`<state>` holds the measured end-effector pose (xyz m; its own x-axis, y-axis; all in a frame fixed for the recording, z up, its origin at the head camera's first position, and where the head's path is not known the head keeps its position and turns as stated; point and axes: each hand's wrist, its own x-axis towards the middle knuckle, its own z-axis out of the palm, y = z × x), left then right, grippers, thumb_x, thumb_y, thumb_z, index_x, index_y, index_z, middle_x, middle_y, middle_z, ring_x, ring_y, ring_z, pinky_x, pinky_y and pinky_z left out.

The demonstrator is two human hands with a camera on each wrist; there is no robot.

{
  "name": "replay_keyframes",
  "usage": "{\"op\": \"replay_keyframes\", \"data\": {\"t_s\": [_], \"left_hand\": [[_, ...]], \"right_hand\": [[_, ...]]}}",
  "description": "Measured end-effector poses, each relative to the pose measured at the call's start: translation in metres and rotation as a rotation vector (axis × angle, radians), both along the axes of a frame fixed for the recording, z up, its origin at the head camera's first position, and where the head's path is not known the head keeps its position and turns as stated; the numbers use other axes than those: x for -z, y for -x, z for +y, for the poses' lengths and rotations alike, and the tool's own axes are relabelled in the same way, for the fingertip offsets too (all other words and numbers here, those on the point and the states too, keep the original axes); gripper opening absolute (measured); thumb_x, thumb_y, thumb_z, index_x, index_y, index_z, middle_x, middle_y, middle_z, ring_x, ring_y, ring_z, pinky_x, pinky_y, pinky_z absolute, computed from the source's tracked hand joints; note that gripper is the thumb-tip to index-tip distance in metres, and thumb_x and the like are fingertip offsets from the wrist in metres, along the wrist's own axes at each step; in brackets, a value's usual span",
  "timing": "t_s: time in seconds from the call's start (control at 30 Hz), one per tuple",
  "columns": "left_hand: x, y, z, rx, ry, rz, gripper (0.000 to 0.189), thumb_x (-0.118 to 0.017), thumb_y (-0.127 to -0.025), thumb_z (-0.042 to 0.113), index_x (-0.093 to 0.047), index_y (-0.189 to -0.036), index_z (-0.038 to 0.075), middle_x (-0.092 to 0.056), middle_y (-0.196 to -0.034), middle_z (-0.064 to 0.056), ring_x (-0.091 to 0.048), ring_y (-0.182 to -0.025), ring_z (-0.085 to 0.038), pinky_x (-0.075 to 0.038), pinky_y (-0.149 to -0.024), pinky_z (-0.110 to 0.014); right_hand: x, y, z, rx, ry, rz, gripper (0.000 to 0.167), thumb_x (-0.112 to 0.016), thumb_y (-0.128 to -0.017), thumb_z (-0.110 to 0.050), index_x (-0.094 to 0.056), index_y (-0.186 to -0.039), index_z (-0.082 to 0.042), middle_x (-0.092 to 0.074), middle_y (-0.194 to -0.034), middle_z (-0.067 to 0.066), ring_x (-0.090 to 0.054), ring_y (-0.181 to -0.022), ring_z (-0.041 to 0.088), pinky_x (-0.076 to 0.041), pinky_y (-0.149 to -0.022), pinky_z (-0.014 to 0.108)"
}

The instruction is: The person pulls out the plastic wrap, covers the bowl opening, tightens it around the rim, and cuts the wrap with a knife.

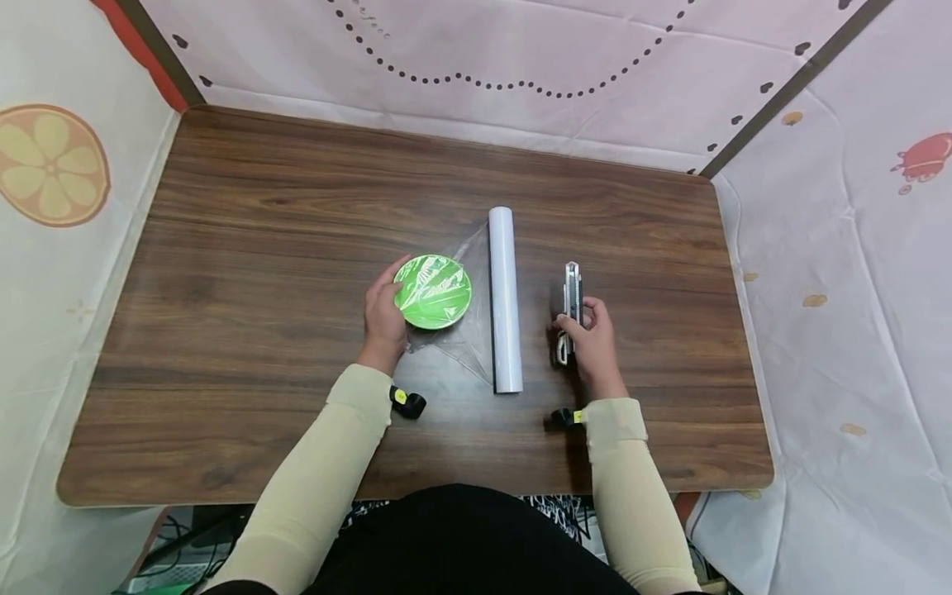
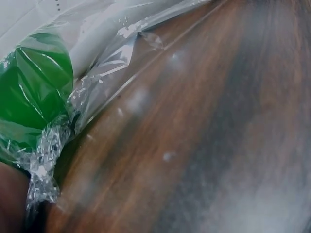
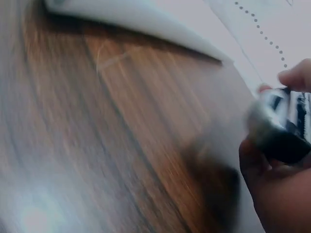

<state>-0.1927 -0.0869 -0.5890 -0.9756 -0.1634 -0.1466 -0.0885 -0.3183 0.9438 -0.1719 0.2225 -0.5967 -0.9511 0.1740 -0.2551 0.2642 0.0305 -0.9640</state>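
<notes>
On the bench (image 1: 283, 215), the roll (image 1: 505, 306) runs near-to-far between left grip (image 1: 383, 318) holding dish (image 1: 435, 292) and closer right grip (image 1: 597, 343) holding tool (image 1: 572, 291).

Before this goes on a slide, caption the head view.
Left hand holds a green dish in clear film, right hand grips a cutter, a white roll between them on the table.

The roll (image 1: 505, 302) lies on the bench (image 1: 260, 248) between the dish (image 1: 435, 291), left, and the tool (image 1: 572, 291), right. Film (image 1: 477, 318) spans from roll to dish. The left grip (image 1: 384, 316) is at the dish's left edge, the right grip (image 1: 596, 345) around the tool.
</notes>
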Motion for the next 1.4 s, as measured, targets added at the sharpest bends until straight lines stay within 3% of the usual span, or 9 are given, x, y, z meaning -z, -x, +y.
{"op": "replay_keyframes", "data": {"t_s": [0.13, 0.27, 0.53, 0.77, 0.93, 1.07, 1.2, 1.4], "left_hand": [[-0.002, -0.001, 0.000, 0.021, 0.040, -0.016, 0.049, -0.029, -0.095, 0.000, -0.049, -0.139, 0.000, -0.044, -0.150, -0.013, -0.037, -0.141, -0.019, -0.030, -0.117, -0.031], [0.000, -0.002, -0.001, 0.029, 0.077, -0.031, 0.049, -0.029, -0.095, 0.001, -0.049, -0.140, 0.001, -0.044, -0.150, -0.011, -0.036, -0.142, -0.020, -0.029, -0.118, -0.032], [0.028, 0.003, -0.005, -0.024, 0.104, -0.004, 0.050, -0.029, -0.096, 0.006, -0.054, -0.138, 0.013, -0.047, -0.148, -0.004, -0.038, -0.141, -0.014, -0.028, -0.118, -0.031], [0.001, -0.007, -0.004, 0.015, 0.087, -0.002, 0.050, -0.028, -0.095, 0.002, -0.049, -0.141, 0.003, -0.044, -0.150, -0.011, -0.037, -0.142, -0.019, -0.029, -0.118, -0.033], [0.000, -0.006, -0.003, 0.029, 0.080, -0.005, 0.050, -0.027, -0.096, 0.003, -0.047, -0.142, 0.003, -0.043, -0.151, -0.011, -0.036, -0.142, -0.019, -0.028, -0.118, -0.034], [-0.002, -0.006, -0.003, 0.026, 0.072, -0.006, 0.050, -0.027, -0.096, 0.003, -0.048, -0.141, 0.003, -0.043, -0.151, -0.011, -0.037, -0.142, -0.019, -0.029, -0.118, -0.033], [-0.002, -0.005, -0.002, 0.027, 0.070, 0.006, 0.050, -0.027, -0.096, 0.002, -0.048, -0.141, 0.002, -0.043, -0.150, -0.012, -0.037, -0.141, -0.020, -0.029, -0.118, -0.035], [0.000, -0.006, -0.003, 0.032, 0.080, -0.001, 0.050, -0.026, -0.096, 0.002, -0.048, -0.141, 0.003, -0.043, -0.151, -0.012, -0.036, -0.142, -0.021, -0.029, -0.118, -0.037]], "right_hand": [[0.002, -0.002, -0.003, -0.004, 0.323, 0.043, 0.035, -0.045, -0.093, 0.001, -0.038, -0.127, -0.003, -0.056, -0.082, 0.008, -0.059, -0.061, 0.017, -0.056, -0.059, 0.030], [0.008, -0.008, -0.004, -0.035, 0.463, 0.067, 0.052, -0.031, -0.092, 0.003, -0.026, -0.143, -0.001, -0.053, -0.084, 0.010, -0.057, -0.057, 0.020, -0.055, -0.052, 0.032], [0.019, -0.013, -0.011, -0.031, 0.444, 0.147, 0.048, -0.032, -0.093, 0.003, -0.030, -0.141, 0.004, -0.057, -0.083, 0.012, -0.057, -0.055, 0.019, -0.054, -0.048, 0.030], [0.020, -0.014, -0.012, -0.028, 0.398, 0.156, 0.039, -0.035, -0.098, -0.003, -0.032, -0.136, 0.007, -0.056, -0.080, 0.010, -0.057, -0.054, 0.017, -0.053, -0.046, 0.029], [0.019, -0.016, -0.010, -0.059, 0.321, 0.155, 0.035, -0.043, -0.103, -0.019, -0.035, -0.124, 0.007, -0.056, -0.078, 0.007, -0.057, -0.054, 0.015, -0.054, -0.047, 0.028], [0.020, -0.017, -0.011, -0.065, 0.261, 0.140, 0.031, -0.049, -0.102, -0.030, -0.044, -0.111, -0.001, -0.059, -0.075, 0.005, -0.059, -0.055, 0.015, -0.055, -0.050, 0.028], [0.019, -0.017, -0.012, -0.070, 0.227, 0.143, 0.027, -0.048, -0.101, -0.035, -0.046, -0.104, -0.008, -0.061, -0.072, 0.004, -0.061, -0.054, 0.015, -0.056, -0.052, 0.029], [0.019, -0.018, -0.013, -0.063, 0.216, 0.135, 0.034, -0.047, -0.101, -0.039, -0.046, -0.100, -0.005, -0.061, -0.069, 0.005, -0.061, -0.052, 0.015, -0.057, -0.051, 0.030]]}}
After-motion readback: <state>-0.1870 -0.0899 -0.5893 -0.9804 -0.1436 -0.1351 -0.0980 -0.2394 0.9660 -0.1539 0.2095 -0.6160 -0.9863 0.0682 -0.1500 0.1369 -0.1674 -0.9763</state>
